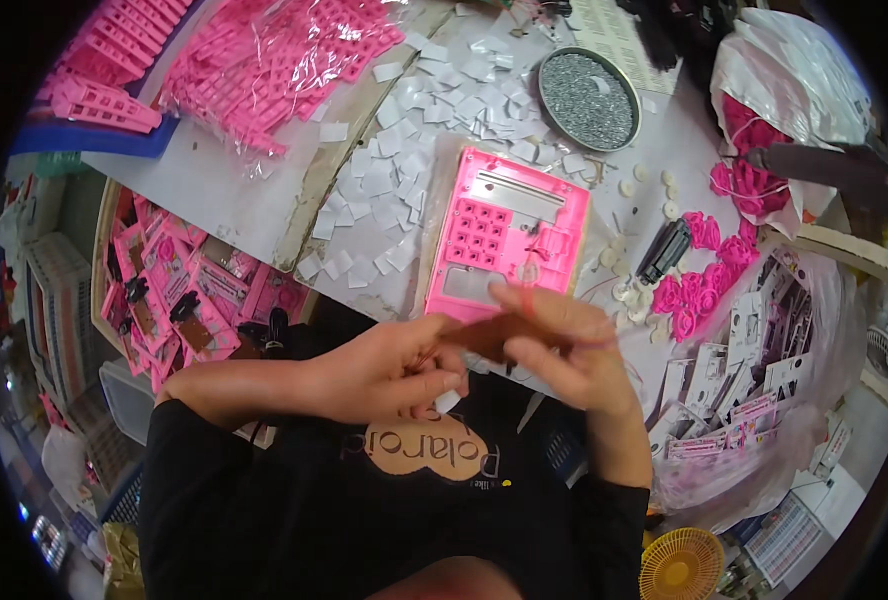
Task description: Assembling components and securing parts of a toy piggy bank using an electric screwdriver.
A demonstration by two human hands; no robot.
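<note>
Ann: From your far-off seat, what does the head view show of the arms?

Bo: I see the left hand (389,375) just off the middle, toward 8 o'clock. Its arm comes in from the left, bends at the elbow, and the hand points to 3 o'clock. The fingers are curled in.

Ann: Is it holding anything?

Bo: Yes, I see the thumb and fingers closed on a little white square (447,402).

Ann: And the other one?

Bo: The right hand (579,355) is toward 4 o'clock. Its arm comes up from 5 o'clock, and the fingers lean over to 10 o'clock. It's blurry, so I can't tell if it is gripping or loose. A brown flat piece (484,337) is between the two hands, and that's blurry too.

Ann: Where's the pink case?

Bo: I see the pink case (554,240) near the middle, toward 1 o'clock. It lies tilted on the table (219,210), just past the hands.

Ann: What's around it?

Bo: Loose white squares (389,185) at 11 o'clock, a round tray (636,125) of small grey bits at 1 o'clock, and a box (104,225) of pink parts at 9 o'clock.
</note>
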